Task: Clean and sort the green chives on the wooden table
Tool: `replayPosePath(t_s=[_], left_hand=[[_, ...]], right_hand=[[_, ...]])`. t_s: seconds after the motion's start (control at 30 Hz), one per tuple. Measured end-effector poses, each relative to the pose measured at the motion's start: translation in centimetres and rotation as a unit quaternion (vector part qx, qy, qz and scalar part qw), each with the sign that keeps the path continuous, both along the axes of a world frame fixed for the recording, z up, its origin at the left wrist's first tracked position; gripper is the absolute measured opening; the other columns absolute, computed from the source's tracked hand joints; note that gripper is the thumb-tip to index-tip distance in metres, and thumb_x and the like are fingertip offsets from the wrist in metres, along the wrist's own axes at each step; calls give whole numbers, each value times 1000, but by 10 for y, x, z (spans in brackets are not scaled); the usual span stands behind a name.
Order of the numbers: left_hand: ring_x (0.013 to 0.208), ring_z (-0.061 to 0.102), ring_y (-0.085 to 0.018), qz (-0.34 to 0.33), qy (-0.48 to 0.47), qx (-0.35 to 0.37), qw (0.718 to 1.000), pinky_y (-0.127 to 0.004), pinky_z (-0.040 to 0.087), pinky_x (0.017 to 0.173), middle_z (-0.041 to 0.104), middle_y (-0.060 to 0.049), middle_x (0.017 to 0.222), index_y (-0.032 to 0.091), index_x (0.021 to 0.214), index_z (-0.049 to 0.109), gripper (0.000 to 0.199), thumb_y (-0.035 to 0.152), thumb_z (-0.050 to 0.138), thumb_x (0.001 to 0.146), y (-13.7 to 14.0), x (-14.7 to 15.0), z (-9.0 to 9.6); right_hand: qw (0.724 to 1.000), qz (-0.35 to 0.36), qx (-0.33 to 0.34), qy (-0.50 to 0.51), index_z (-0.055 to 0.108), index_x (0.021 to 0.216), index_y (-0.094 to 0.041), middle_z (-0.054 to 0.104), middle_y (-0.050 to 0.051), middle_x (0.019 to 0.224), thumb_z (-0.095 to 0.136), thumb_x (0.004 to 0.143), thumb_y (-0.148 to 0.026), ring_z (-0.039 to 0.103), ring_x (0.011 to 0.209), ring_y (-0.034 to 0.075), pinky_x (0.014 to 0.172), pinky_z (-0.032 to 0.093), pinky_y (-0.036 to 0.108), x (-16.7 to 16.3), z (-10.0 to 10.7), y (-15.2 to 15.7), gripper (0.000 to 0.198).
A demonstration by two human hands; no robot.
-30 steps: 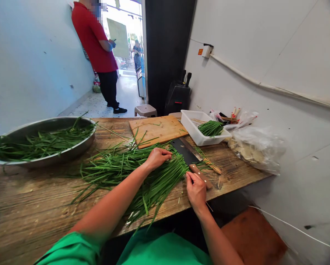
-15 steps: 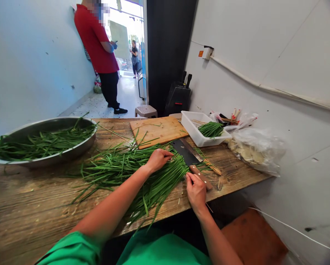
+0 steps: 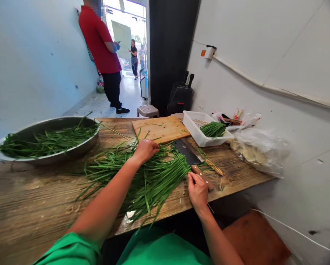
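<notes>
A pile of garlic chives (image 3: 165, 176) lies spread over the wooden table, cut ends toward the right. Above its far side is my left hand (image 3: 145, 150), fingers curled together; whatever they may hold is hidden. My right hand (image 3: 198, 189) is pinched closed at the cut ends, around a thin bamboo skewer (image 3: 210, 208) whose end pokes out below the wrist. Just beyond that hand rests a cleaver (image 3: 189, 151), its wooden handle beside my fingers. Several loose skewers (image 3: 216, 167) lie right of the blade.
A cutting board (image 3: 162, 129) lies behind the chives. The white plastic tub (image 3: 194, 127) holds a chive bundle, with plastic bags (image 3: 256, 147) to its right. On the left stands a metal basin (image 3: 79, 145) of chives. A person in red (image 3: 98, 40) stands beyond the table.
My left hand has moved left and slightly away, from the cut ends back over the chives. My right hand stays pinched near the cut ends. The view has shifted slightly.
</notes>
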State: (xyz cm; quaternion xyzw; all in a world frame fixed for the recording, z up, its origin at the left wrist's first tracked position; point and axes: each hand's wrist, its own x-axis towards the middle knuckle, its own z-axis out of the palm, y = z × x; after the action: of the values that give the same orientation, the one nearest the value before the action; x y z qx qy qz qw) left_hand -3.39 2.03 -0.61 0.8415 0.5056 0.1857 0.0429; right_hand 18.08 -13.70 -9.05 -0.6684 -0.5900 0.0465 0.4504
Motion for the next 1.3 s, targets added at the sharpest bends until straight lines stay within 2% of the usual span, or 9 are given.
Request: replayPosePath(t_s=[0.17, 0.3, 0.4, 0.7, 0.83, 0.93, 1.03, 1.2, 1.3], left_hand=[[92, 53, -26, 14, 88, 41, 995, -35, 33, 81, 64, -11, 85, 21, 85, 70, 20, 28, 57, 72, -5, 5, -12], [92, 52, -25, -26, 95, 40, 994, -36, 31, 81, 63, -11, 82, 21, 82, 70, 21, 27, 51, 76, 0, 15, -15], [92, 51, -25, -54, 111, 33, 992, -37, 30, 81, 62, -12, 81, 18, 75, 69, 20, 26, 51, 76, 9, 26, -12], [95, 52, -28, -45, 126, -22, 991, -38, 29, 85, 63, -15, 87, 13, 73, 69, 12, 18, 58, 68, 20, 47, 5], [85, 57, -23, -20, 61, -38, 997, -33, 34, 81, 66, -11, 84, 17, 78, 70, 18, 24, 56, 71, 20, 52, 5], [71, 58, -18, -10, -54, -98, 994, -26, 38, 68, 68, -7, 78, 19, 83, 71, 25, 34, 53, 73, 17, 50, -5], [71, 59, -17, -7, -110, -114, 987, -24, 40, 67, 69, -5, 79, 20, 85, 71, 25, 32, 53, 73, 12, 44, -17], [84, 60, -18, -29, -88, -118, 989, -25, 42, 75, 69, -4, 91, 21, 92, 70, 29, 17, 51, 70, 7, 36, -23], [83, 61, -19, -16, -43, -112, 993, -26, 42, 76, 70, -5, 87, 20, 85, 71, 27, 13, 51, 68, 6, 34, -21]], right_hand=[[1000, -1, 2, 2, 67, 92, -16, 67, 9, 84, 38, 86, -32, 61, 75, 17, 70, 46, 27, -1, 2, -1, 33], [1000, 3, 5, -9, 68, 90, -16, 67, 8, 82, 38, 86, -30, 62, 73, 17, 69, 46, 26, -1, 2, 0, 33], [1000, -1, 9, -18, 68, 90, -16, 67, 8, 82, 38, 86, -29, 62, 72, 17, 68, 46, 26, 0, 1, 1, 32], [1000, -3, 12, -19, 68, 90, -17, 67, 7, 80, 39, 86, -29, 62, 71, 16, 67, 46, 25, -1, 2, 1, 32], [1000, -2, 0, -12, 67, 91, -17, 67, 8, 82, 38, 87, -28, 62, 74, 16, 69, 46, 25, -1, 4, 1, 32], [1000, -3, -3, -14, 67, 92, -16, 67, 8, 82, 38, 87, -27, 62, 75, 17, 70, 46, 26, -1, 5, 0, 32], [1000, -8, 3, -21, 68, 91, -17, 67, 7, 81, 38, 87, -28, 62, 74, 16, 69, 47, 25, -2, 6, 0, 32], [1000, -5, 11, -17, 68, 90, -17, 67, 7, 79, 38, 87, -31, 62, 71, 16, 67, 47, 25, -3, 5, 0, 33], [1000, -3, 8, -17, 68, 90, -17, 67, 8, 81, 38, 87, -31, 62, 74, 17, 70, 47, 27, -3, 5, -1, 33]])
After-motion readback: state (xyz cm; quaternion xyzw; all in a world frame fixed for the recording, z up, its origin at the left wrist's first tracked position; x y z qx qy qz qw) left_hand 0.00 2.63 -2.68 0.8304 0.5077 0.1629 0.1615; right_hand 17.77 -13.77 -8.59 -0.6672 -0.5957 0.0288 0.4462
